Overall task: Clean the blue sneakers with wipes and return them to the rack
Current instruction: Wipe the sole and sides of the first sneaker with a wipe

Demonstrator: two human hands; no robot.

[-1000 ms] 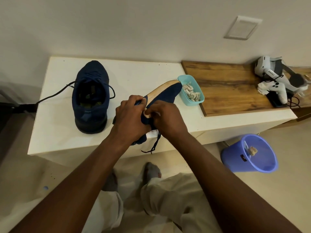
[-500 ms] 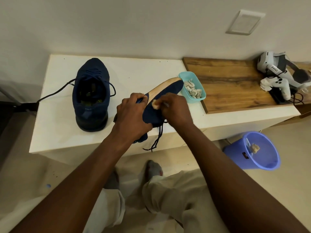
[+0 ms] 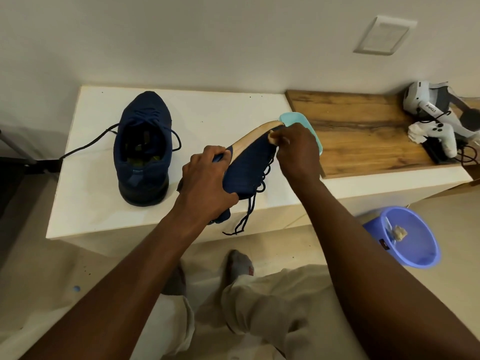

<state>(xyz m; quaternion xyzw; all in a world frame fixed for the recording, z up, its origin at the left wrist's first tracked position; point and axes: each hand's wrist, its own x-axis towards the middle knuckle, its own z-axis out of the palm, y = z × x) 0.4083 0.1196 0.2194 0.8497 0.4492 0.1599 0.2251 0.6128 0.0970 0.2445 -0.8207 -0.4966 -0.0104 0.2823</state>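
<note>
One blue sneaker (image 3: pixel 142 149) stands upright on the white table (image 3: pixel 207 110), heel toward me, its laces trailing left. A second blue sneaker (image 3: pixel 249 165) is tipped on its side above the table's front edge, tan sole facing left, laces dangling. My left hand (image 3: pixel 205 183) grips its heel end. My right hand (image 3: pixel 296 149) pinches a small crumpled wipe (image 3: pixel 272 137) against the upper near the toe, just under the sole's edge.
A teal tray (image 3: pixel 298 119) lies behind my right hand, mostly hidden. A wooden board (image 3: pixel 363 128) covers the table's right part, with a white headset and controller (image 3: pixel 436 126) on it. A blue bin (image 3: pixel 405 237) with a used wipe stands on the floor at right.
My right hand has slid the wipe along the held sneaker from the heel region toward the toe. The left hand keeps its grip on the heel.
</note>
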